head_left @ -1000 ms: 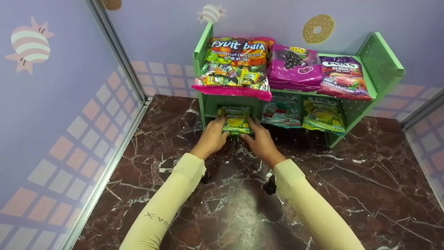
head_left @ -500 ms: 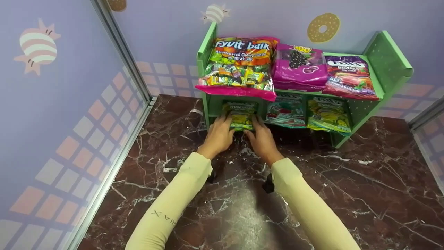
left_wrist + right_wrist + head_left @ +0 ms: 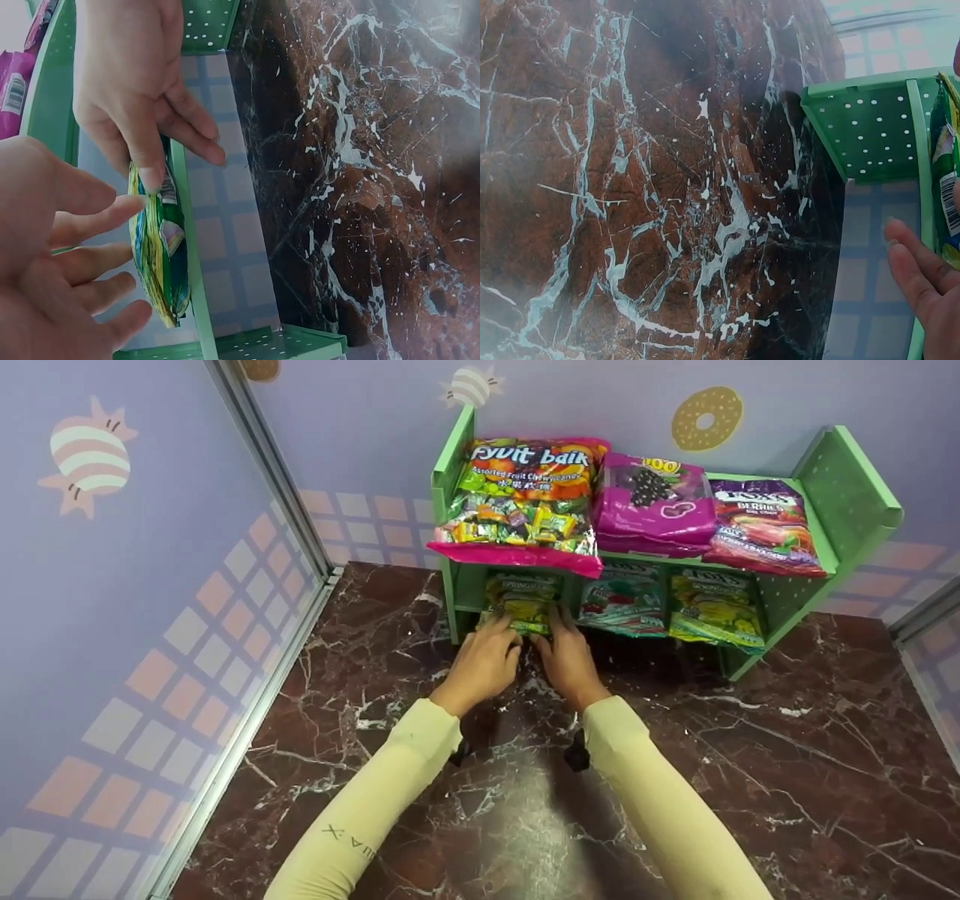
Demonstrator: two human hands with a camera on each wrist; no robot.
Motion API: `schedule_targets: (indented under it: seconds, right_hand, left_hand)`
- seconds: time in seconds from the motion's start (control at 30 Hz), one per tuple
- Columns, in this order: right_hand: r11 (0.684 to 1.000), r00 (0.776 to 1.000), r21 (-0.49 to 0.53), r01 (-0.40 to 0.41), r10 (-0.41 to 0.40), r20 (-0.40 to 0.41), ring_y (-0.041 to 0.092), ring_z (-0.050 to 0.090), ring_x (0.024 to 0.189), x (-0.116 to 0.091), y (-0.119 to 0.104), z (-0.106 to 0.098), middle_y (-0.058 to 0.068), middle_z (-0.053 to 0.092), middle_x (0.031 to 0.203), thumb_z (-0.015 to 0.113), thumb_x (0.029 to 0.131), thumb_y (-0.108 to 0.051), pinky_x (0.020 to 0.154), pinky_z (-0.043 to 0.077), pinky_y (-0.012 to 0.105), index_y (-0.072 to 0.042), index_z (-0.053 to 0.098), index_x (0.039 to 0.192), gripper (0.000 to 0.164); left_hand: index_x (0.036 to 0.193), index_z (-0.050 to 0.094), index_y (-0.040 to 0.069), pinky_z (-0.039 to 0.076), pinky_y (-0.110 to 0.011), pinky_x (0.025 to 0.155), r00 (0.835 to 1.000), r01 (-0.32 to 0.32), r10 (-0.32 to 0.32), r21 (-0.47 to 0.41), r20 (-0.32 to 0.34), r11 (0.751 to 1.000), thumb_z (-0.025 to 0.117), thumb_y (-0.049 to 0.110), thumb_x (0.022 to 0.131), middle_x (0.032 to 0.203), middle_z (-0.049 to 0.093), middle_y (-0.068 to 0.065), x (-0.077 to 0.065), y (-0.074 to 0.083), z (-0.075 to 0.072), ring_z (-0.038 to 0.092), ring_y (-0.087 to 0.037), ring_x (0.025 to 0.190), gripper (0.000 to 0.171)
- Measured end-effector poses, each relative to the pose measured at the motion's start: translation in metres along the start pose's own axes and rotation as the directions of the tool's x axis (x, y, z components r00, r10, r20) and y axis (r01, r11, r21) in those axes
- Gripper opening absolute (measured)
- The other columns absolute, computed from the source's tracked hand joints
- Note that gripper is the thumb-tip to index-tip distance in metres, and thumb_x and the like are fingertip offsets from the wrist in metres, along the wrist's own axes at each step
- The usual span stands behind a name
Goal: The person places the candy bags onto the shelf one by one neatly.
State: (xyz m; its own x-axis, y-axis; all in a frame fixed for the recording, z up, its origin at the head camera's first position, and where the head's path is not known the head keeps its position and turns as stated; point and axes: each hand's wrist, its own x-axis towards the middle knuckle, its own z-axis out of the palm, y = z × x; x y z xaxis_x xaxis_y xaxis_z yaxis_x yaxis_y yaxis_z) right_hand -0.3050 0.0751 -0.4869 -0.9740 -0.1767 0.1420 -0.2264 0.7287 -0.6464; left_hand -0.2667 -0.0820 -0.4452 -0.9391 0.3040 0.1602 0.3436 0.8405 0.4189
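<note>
A green and yellow candy bag [image 3: 523, 591] lies in the left lower compartment of a green shelf rack [image 3: 844, 510]. My left hand [image 3: 481, 666] is at its front left, fingertips at the bag's front edge. At the front right, my right hand [image 3: 571, 664] touches it with extended fingers. The left wrist view shows the bag [image 3: 159, 255] edge-on along the shelf board, the left hand's fingers [image 3: 94, 262] spread and straight beside it. There, some right-hand fingers [image 3: 199, 131] point past the board's front edge. Fingertips partly hide the bag's front in the head view.
Two more bags, a teal one [image 3: 622, 600] and a yellow-green one [image 3: 716, 607], share the lower shelf. On top lie a fruit chewy candy bag [image 3: 525, 502], a purple bag [image 3: 656, 510] and a red-purple bag [image 3: 765, 529]. Dark marbled floor [image 3: 525, 810] extends in front.
The green and yellow bag has slid deeper into the lower compartment, with both hands following. The left hand has shifted from the bag's side onto its front edge. The head view has shifted slightly.
</note>
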Motion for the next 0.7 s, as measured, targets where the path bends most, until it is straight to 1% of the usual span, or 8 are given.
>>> schedule_targets:
  seconds: [0.03, 0.1, 0.17, 0.37, 0.5, 0.57, 0.63, 0.7]
  right_hand:
    - [1.000, 1.000, -0.001, 0.002, -0.002, -0.001, 0.041, 0.036, 0.139, 0.0003, 0.0001, 0.0003, 0.020, 0.021, 0.159, 0.051, 0.101, -0.031, 0.112, 0.037, 0.052, -0.009, 0.023, 0.154, 0.064]
    - [1.000, 1.000, -0.003, 0.009, -0.009, -0.010, 0.042, 0.036, 0.139, 0.0006, 0.0000, 0.0012, 0.021, 0.021, 0.159, 0.051, 0.101, -0.031, 0.111, 0.037, 0.052, -0.008, 0.024, 0.154, 0.064]
    - [1.000, 1.000, -0.003, 0.015, -0.015, -0.020, 0.042, 0.036, 0.139, 0.0008, 0.0000, 0.0018, 0.020, 0.021, 0.160, 0.051, 0.100, -0.030, 0.111, 0.037, 0.052, -0.009, 0.025, 0.154, 0.063]
    - [1.000, 0.999, 0.006, 0.020, -0.020, -0.029, 0.042, 0.038, 0.138, 0.0000, 0.0017, 0.0009, 0.020, 0.017, 0.161, 0.051, 0.101, -0.027, 0.110, 0.039, 0.053, -0.012, 0.025, 0.154, 0.061]
    - [1.000, 1.000, -0.002, 0.019, -0.019, -0.021, 0.042, 0.038, 0.138, -0.0012, 0.0028, 0.0003, 0.021, 0.017, 0.160, 0.052, 0.101, -0.024, 0.109, 0.040, 0.052, -0.012, 0.025, 0.154, 0.061]
    - [1.000, 0.999, -0.008, 0.027, -0.027, -0.021, 0.043, 0.039, 0.137, -0.0016, 0.0032, -0.0003, 0.022, 0.018, 0.160, 0.052, 0.101, -0.022, 0.109, 0.040, 0.052, -0.011, 0.026, 0.154, 0.060]
    - [0.999, 0.999, -0.017, 0.031, -0.031, -0.031, 0.043, 0.040, 0.136, -0.0017, 0.0035, -0.0010, 0.021, 0.020, 0.159, 0.052, 0.100, -0.021, 0.108, 0.041, 0.052, -0.010, 0.027, 0.153, 0.059]
    - [0.999, 0.999, -0.025, 0.033, -0.034, -0.043, 0.043, 0.041, 0.135, -0.0016, 0.0039, -0.0015, 0.022, 0.022, 0.159, 0.052, 0.100, -0.020, 0.107, 0.042, 0.052, -0.009, 0.028, 0.153, 0.059]
  left_hand:
    - [0.120, 0.065, 0.005, 0.040, -0.056, 0.107, 1.000, 0.002, -0.002, 0.006, 0.018, 1.000, 0.050, 0.017, 0.100, 0.143, 0.050, -0.014, -0.0001, 0.0004, 0.0004, 0.042, -0.033, 0.137, 0.028]
    - [0.129, 0.060, 0.003, 0.037, -0.057, 0.110, 0.999, 0.005, -0.006, 0.008, 0.043, 1.000, 0.049, 0.017, 0.100, 0.150, 0.043, -0.015, -0.0005, 0.0005, 0.0012, 0.035, -0.034, 0.142, 0.034]
    - [0.136, 0.054, 0.003, 0.035, -0.058, 0.111, 0.998, 0.007, -0.008, 0.013, 0.065, 1.000, 0.048, 0.017, 0.101, 0.152, 0.040, -0.015, -0.0003, 0.0004, 0.0019, 0.033, -0.033, 0.144, 0.039]
    - [0.144, 0.045, 0.005, 0.034, -0.055, 0.113, 0.993, 0.007, -0.010, 0.032, 0.118, 0.999, 0.049, 0.021, 0.101, 0.156, 0.035, -0.012, 0.0019, 0.0010, 0.0043, 0.029, -0.031, 0.146, 0.047]
    - [0.148, 0.038, 0.006, 0.034, -0.053, 0.114, 0.992, 0.007, -0.013, 0.047, 0.124, 0.999, 0.048, 0.022, 0.101, 0.157, 0.033, -0.011, 0.0023, 0.0001, 0.0064, 0.029, -0.032, 0.146, 0.051]
    - [0.149, 0.038, 0.007, 0.033, -0.053, 0.114, 0.993, 0.008, -0.012, 0.036, 0.117, 0.999, 0.049, 0.021, 0.101, 0.157, 0.034, -0.012, 0.0017, -0.0002, 0.0075, 0.029, -0.032, 0.146, 0.051]
    - [0.145, 0.044, 0.008, 0.034, -0.054, 0.113, 0.994, -0.001, -0.001, 0.016, 0.105, 1.000, 0.049, 0.018, 0.100, 0.156, 0.034, -0.012, 0.0011, -0.0001, 0.0085, 0.029, -0.033, 0.146, 0.047]
    - [0.142, 0.049, 0.009, 0.034, -0.054, 0.113, 0.994, -0.011, 0.011, -0.006, 0.108, 1.000, 0.050, 0.016, 0.100, 0.157, 0.033, -0.013, 0.0002, 0.0005, 0.0098, 0.027, -0.033, 0.146, 0.043]
